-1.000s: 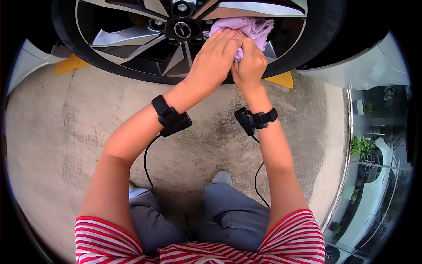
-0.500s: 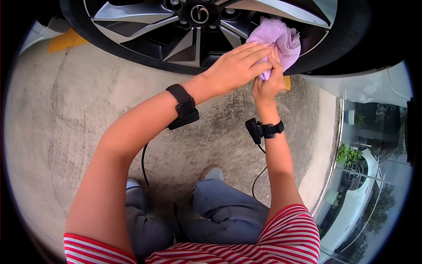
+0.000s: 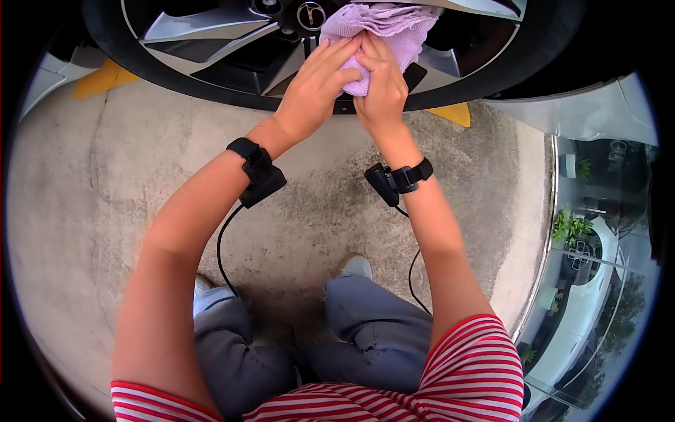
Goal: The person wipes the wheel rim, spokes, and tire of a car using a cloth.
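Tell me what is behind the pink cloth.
Behind it is the wheel; its silver spokes and emblem show beside the cloth. The part covered by the cloth, left hand and right hand cannot be seen.

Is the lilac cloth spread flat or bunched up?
Bunched up: the cloth shows layered folds along its top edge, above the left hand and right hand.

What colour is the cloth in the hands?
The cloth is pale purple, seen best in the head view.
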{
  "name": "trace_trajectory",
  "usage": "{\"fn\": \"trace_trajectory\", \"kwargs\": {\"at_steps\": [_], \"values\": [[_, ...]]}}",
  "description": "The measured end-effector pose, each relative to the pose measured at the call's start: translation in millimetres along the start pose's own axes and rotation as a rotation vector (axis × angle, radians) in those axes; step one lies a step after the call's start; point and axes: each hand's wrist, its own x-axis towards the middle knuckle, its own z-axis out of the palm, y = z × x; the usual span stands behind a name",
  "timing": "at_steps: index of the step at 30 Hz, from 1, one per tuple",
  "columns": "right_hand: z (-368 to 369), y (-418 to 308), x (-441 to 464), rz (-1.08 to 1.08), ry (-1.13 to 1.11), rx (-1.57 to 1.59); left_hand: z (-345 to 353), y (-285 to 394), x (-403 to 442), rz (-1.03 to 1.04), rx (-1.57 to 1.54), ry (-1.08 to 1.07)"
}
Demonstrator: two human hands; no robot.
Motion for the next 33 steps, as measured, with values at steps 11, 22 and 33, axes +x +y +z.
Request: {"fn": "trace_trajectory", "kwargs": {"at_steps": [11, 22, 33], "values": [[-63.0, 14.7, -86.4, 0.43, -0.199, -0.123, 61.8, 18.9, -11.5, 0.109, -0.021, -0.301], [-48.6, 3.0, -71.3, 0.44, -0.153, -0.126, 30.7, 4.0, 8.9, 0.211, 0.001, -0.402], [-27.9, -11.4, -25.9, 0.304, -0.051, -0.112, -12.7, -14.6, 22.1, 0.249, -0.016, -0.377]]}}
